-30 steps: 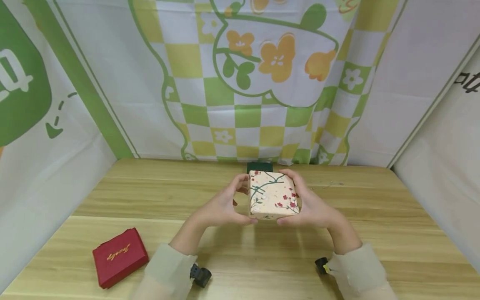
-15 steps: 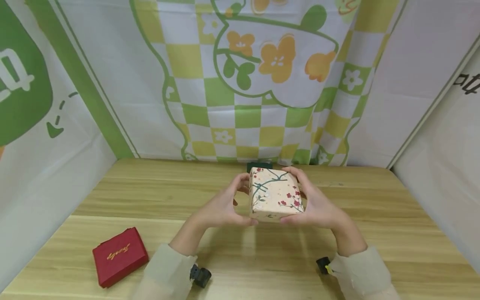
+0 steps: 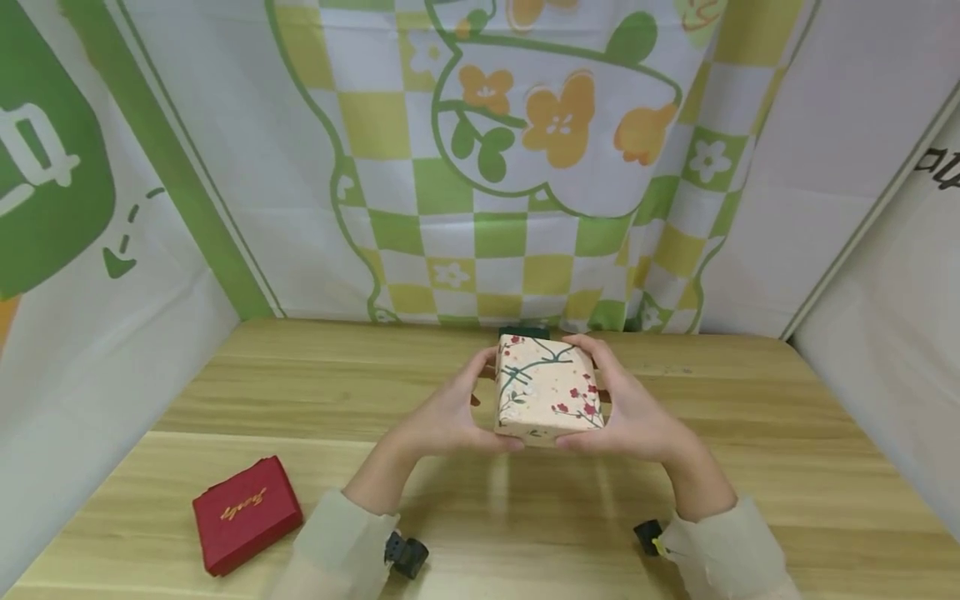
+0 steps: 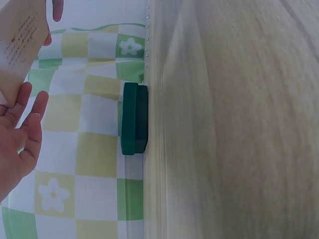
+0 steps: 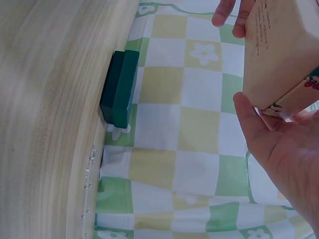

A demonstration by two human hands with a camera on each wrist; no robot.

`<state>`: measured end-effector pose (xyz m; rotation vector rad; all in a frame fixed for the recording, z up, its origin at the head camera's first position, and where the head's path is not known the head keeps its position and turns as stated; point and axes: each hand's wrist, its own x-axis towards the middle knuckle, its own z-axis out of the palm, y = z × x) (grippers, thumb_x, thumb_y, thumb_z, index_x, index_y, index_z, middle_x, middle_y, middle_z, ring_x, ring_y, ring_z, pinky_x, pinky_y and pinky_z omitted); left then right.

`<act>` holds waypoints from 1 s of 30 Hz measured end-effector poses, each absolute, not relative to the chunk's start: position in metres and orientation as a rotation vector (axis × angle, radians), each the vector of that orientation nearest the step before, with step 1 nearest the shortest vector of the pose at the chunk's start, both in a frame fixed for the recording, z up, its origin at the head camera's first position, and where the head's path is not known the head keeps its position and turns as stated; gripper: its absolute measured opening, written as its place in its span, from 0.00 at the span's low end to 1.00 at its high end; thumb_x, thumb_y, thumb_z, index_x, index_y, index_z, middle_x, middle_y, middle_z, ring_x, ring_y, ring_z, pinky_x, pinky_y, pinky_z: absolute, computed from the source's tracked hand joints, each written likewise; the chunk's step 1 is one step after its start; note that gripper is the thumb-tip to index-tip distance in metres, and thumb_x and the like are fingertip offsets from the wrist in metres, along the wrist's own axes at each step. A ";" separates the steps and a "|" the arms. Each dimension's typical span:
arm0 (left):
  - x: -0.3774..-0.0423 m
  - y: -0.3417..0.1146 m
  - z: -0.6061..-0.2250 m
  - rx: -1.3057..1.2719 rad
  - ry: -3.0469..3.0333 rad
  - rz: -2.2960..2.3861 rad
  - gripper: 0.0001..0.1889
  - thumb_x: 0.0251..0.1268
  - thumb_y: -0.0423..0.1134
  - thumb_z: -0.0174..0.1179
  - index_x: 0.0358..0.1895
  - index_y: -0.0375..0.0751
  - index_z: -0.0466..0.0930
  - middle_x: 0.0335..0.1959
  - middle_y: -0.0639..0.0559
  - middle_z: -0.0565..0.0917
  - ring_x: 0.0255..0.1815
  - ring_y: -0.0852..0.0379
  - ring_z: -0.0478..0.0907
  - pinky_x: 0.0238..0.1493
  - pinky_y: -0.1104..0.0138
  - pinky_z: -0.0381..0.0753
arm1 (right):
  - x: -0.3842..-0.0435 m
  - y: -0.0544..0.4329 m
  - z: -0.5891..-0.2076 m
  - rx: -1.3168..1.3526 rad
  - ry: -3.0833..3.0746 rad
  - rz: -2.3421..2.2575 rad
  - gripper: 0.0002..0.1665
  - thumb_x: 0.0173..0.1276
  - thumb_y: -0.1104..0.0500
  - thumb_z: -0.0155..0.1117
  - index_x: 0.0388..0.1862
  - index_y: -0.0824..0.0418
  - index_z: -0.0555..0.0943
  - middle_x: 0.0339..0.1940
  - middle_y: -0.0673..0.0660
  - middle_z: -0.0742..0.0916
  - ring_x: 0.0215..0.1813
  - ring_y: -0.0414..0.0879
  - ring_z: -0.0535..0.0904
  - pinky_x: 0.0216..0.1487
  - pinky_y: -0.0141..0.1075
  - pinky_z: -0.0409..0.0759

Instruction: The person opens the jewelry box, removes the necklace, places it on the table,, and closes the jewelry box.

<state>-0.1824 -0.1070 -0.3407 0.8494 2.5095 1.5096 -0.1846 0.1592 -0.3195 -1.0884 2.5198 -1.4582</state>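
A cream box [image 3: 550, 385] with red blossoms and green branches on its top is held above the table between both hands. My left hand [image 3: 452, 419] grips its left side, thumb at the near lower edge and fingers behind. On the opposite side, my right hand [image 3: 636, 415] grips it the same way, with a finger over the far top corner. Lines of small print show on the box's underside [image 5: 261, 55] in the right wrist view. Much of both hands' far fingers is hidden by the box in the head view.
A dark green box [image 4: 133, 119] sits at the table's back edge by the checkered curtain [image 3: 525, 275]. At the front left lies a red box [image 3: 247, 512] with gold script. A thin beaded strand [image 5: 88, 174] lies near the back edge.
The cream box tilted and rose slightly to the right, then shifted a little back left. Both hands kept their hold. The whole head view has shifted slightly.
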 end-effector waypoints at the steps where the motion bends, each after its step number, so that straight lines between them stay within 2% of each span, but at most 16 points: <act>1: -0.182 -0.107 -0.340 0.856 2.509 1.515 0.58 0.40 0.44 0.80 0.76 0.51 0.51 0.65 0.48 0.70 0.64 0.51 0.67 0.56 0.52 0.74 | -0.184 0.159 -0.318 -1.087 2.521 -1.461 0.64 0.49 0.58 0.82 0.78 0.51 0.51 0.73 0.60 0.65 0.62 0.59 0.76 0.56 0.40 0.78; 13: -0.181 -0.105 -0.340 0.870 2.521 1.551 0.57 0.38 0.42 0.81 0.76 0.52 0.54 0.65 0.51 0.71 0.65 0.53 0.68 0.54 0.55 0.74 | -0.179 0.162 -0.314 -1.067 2.519 -1.490 0.64 0.48 0.59 0.82 0.77 0.51 0.52 0.73 0.61 0.66 0.63 0.61 0.75 0.55 0.40 0.79; 19: -0.180 -0.103 -0.341 0.893 2.509 1.569 0.59 0.39 0.43 0.80 0.77 0.51 0.51 0.67 0.49 0.71 0.65 0.51 0.67 0.54 0.56 0.73 | -0.180 0.166 -0.316 -1.055 2.489 -1.537 0.64 0.48 0.61 0.82 0.78 0.52 0.52 0.71 0.60 0.68 0.60 0.55 0.75 0.55 0.39 0.79; 25: -0.180 -0.102 -0.340 0.895 2.484 1.585 0.58 0.40 0.41 0.80 0.76 0.50 0.52 0.66 0.48 0.70 0.65 0.50 0.67 0.55 0.51 0.74 | -0.183 0.171 -0.316 -1.088 2.369 -1.654 0.61 0.50 0.65 0.78 0.78 0.56 0.52 0.71 0.61 0.68 0.61 0.47 0.72 0.56 0.37 0.78; 30: -0.181 -0.102 -0.343 0.889 2.477 1.609 0.57 0.40 0.40 0.80 0.76 0.48 0.53 0.65 0.47 0.71 0.64 0.50 0.67 0.53 0.54 0.74 | -0.184 0.173 -0.315 -1.122 2.307 -1.693 0.60 0.50 0.68 0.76 0.77 0.54 0.52 0.71 0.61 0.67 0.63 0.46 0.71 0.58 0.35 0.77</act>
